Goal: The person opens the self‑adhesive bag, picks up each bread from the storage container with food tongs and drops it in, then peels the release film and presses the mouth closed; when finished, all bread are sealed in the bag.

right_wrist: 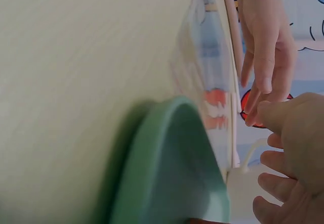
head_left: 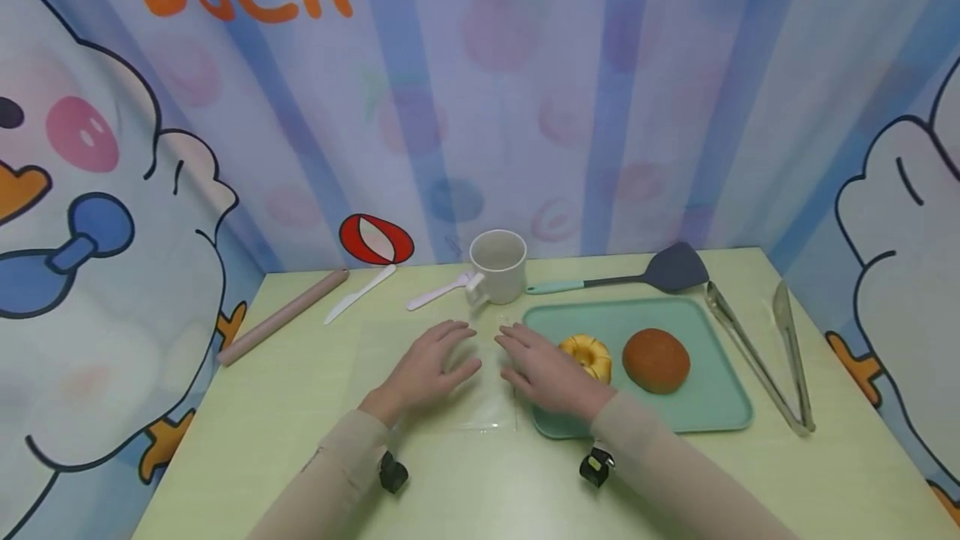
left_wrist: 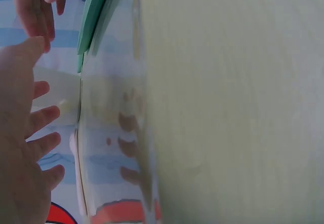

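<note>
My left hand hovers with spread, relaxed fingers over a clear plastic sheet on the table. Opposite it, my right hand reaches in over the left edge of a green tray, fingers also loose and holding nothing. A small gap separates the two hands in the head view. On the tray, a yellow ring-shaped pastry is partly hidden by the right hand, and a round brown bun sits beside it. Just beyond the fingertips stands a white mug.
A rolling pin, a white plastic knife and a pale pink utensil lie at the back left. Behind the tray is a spatula; metal tongs lie to its right. A printed curtain hangs behind the table.
</note>
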